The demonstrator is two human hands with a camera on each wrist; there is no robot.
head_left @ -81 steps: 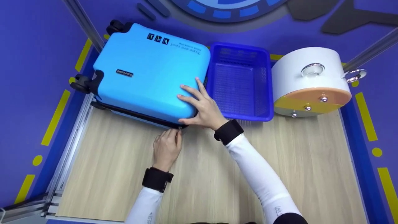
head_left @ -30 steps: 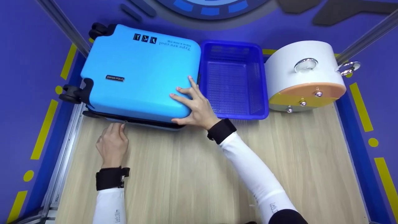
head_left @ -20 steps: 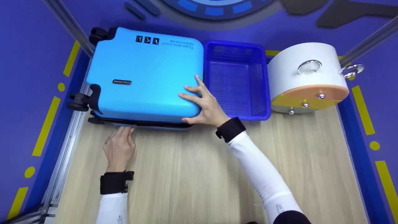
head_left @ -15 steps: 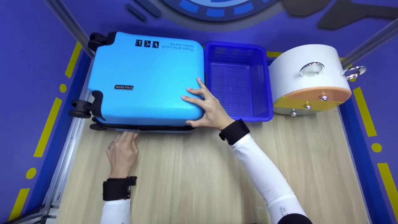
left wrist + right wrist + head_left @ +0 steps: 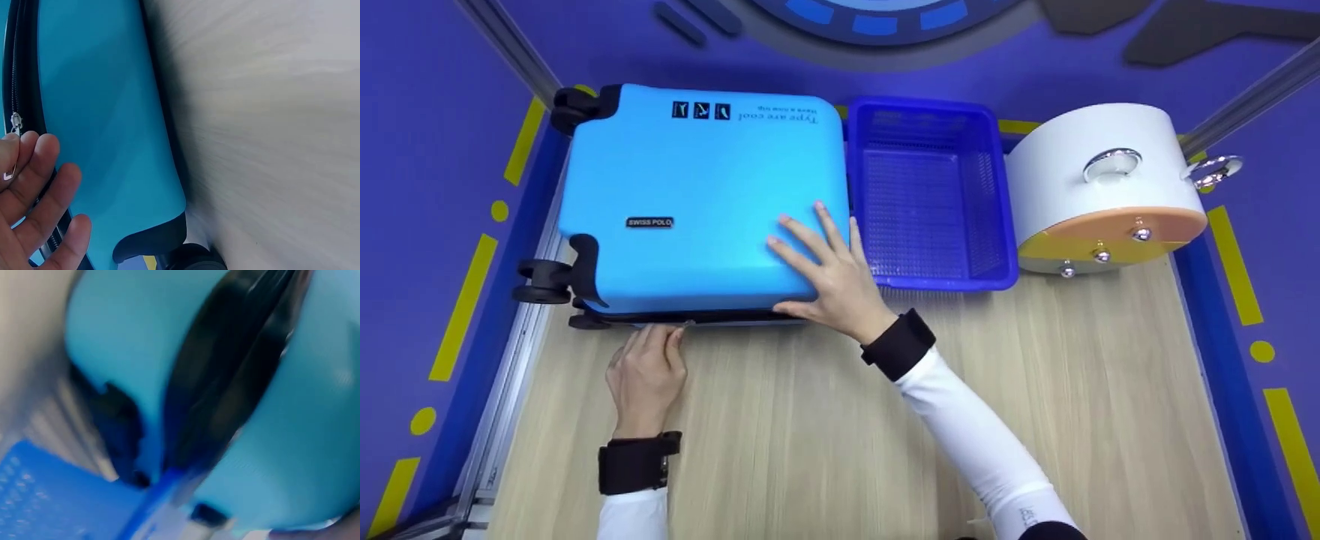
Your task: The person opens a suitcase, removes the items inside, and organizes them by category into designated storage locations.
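A light-blue hard-shell suitcase lies flat, its black wheels toward the left wall. Along its near side runs a black zip band. My left hand pinches the metal zipper pull between thumb and fingers, near the wheeled end; the slider shows just above the fingertips in the left wrist view. Fingers spread, my right hand rests on the suitcase's near right corner. The right wrist view is blurred and shows the suitcase's end, with only a bit of that hand at the lower right.
A blue plastic basket stands close against the suitcase's right end. Farther right sits a white drum-shaped box with coloured drawer fronts and chrome rings. Blue walls bound the wooden surface at back and sides.
My left hand has moved left along the zip with the pull, from the near right corner toward the wheels. The suitcase has turned slightly, straighter to the back wall. My right hand's fingers have shifted.
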